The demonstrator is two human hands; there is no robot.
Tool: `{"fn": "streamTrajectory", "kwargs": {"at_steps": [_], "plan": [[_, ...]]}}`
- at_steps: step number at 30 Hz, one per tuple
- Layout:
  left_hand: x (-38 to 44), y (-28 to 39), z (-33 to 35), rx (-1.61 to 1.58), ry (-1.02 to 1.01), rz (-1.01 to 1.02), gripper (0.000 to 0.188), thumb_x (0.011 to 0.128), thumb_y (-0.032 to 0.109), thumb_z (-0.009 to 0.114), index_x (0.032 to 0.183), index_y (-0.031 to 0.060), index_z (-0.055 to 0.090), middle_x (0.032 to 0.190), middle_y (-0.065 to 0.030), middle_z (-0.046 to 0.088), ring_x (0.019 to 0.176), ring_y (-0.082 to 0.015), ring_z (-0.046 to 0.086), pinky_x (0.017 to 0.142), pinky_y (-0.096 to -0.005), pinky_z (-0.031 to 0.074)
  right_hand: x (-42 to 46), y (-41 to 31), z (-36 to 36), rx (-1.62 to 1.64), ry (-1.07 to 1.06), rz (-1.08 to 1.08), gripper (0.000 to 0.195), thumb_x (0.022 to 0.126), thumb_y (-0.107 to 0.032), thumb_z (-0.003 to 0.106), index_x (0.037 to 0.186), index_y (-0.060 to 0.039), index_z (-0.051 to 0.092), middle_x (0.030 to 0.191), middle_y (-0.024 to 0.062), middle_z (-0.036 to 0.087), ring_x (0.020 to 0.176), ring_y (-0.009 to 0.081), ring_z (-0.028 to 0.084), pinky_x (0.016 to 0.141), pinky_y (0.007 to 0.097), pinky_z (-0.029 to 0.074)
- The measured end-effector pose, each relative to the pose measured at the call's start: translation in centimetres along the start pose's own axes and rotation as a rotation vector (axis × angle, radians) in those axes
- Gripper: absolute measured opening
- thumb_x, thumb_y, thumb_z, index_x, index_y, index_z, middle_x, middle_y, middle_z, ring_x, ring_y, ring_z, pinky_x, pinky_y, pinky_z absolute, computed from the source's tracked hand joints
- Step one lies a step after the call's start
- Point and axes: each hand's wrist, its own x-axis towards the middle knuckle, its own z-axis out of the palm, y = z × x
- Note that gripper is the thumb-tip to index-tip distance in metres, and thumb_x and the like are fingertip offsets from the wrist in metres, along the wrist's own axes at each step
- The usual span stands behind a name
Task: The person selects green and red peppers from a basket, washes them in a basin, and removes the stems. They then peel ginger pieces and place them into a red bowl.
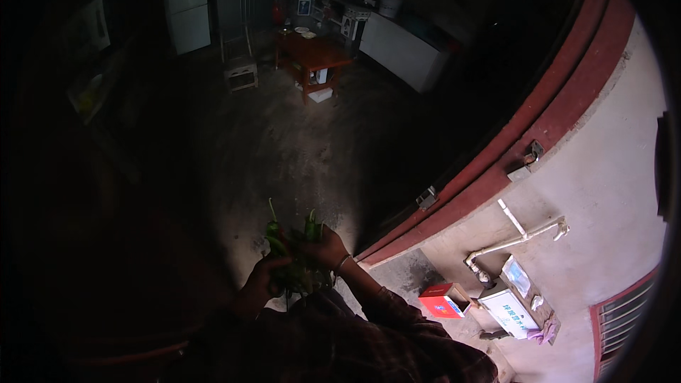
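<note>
Both of my hands are held together in front of my body, around a bunch of green peppers point(277, 244). My left hand point(264, 274) grips the bunch from the left, its thumb lying across the peppers. Around the right side, my right hand point(325, 249) is closed on more green peppers point(313, 227) with their stems pointing up. A bracelet point(343, 262) circles my right wrist. Shadow hides much of the lower bunch and most of my fingers.
A red door frame point(511, 162) with metal latches runs along my right. Ahead in the dim room are a wooden table point(319, 53), a low wooden chair point(241, 72), a fridge point(187, 8) and a white counter point(401, 48). Outside stand a red box point(442, 302) and white pipes point(518, 238).
</note>
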Motion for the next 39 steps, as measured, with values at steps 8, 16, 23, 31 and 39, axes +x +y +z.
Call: {"fn": "streamTrajectory", "kwargs": {"at_steps": [8, 16, 23, 31, 39], "plan": [[30.0, 19.9, 6.7, 0.149, -0.139, 0.157, 0.037, 0.089, 0.015, 0.054, 0.123, 0.0013, 0.050, 0.111, -0.0130, 0.059, 0.092, -0.0248, 0.061, 0.080, -0.0355, 0.052, 32.9, -6.5, -14.0, -0.489, -0.069, -0.246, 0.058, 0.073, -0.035, 0.075, 0.113, 0.0019, 0.053, 0.098, 0.0116, 0.065, 0.089, 0.0209, 0.064, 0.077, 0.0339, 0.051], [53.6, 37.4, 14.7, 0.095, -0.118, 0.165, 0.043, 0.089, 0.022, 0.051, 0.124, -0.0024, 0.048, 0.106, -0.0168, 0.062, 0.092, -0.0283, 0.062, 0.079, -0.0399, 0.052, 61.8, -11.0, -26.8, -0.043, -0.099, -0.039, 0.062, 0.070, -0.036, 0.076, 0.116, -0.0022, 0.053, 0.104, 0.0125, 0.062, 0.094, 0.0220, 0.061, 0.081, 0.0342, 0.051], [80.1, 53.5, 21.0, 0.181, -0.119, 0.104, 0.043, 0.090, 0.026, 0.049, 0.123, -0.0016, 0.050, 0.109, -0.0157, 0.062, 0.093, -0.0277, 0.063, 0.081, -0.0399, 0.052, 89.0, -12.6, -40.0, -0.115, 0.029, -0.036, 0.060, 0.065, -0.038, 0.077, 0.107, 0.0002, 0.057, 0.097, 0.0154, 0.064, 0.091, 0.0238, 0.063, 0.082, 0.0354, 0.049], [110.1, 70.5, 37.5, 0.654, -0.465, 0.352, 0.038, 0.086, 0.017, 0.059, 0.120, 0.0032, 0.050, 0.111, -0.0156, 0.060, 0.106, -0.0238, 0.057, 0.091, -0.0352, 0.048, 113.8, -17.2, -64.3, 0.180, 0.308, 0.089, 0.050, 0.068, -0.030, 0.074, 0.104, 0.0011, 0.058, 0.095, 0.0151, 0.066, 0.086, 0.0231, 0.065, 0.075, 0.0349, 0.052], [148.8, 81.4, 57.9, 0.632, -0.403, -0.566, 0.031, 0.088, 0.015, 0.059, 0.117, 0.0056, 0.053, 0.107, -0.0094, 0.062, 0.090, -0.0121, 0.063, 0.073, -0.0264, 0.052, 137.1, -10.7, -91.1, 0.137, 0.708, 0.074, 0.047, 0.069, -0.026, 0.077, 0.102, 0.0025, 0.057, 0.089, 0.0128, 0.066, 0.081, 0.0224, 0.064, 0.072, 0.0347, 0.052]]}}
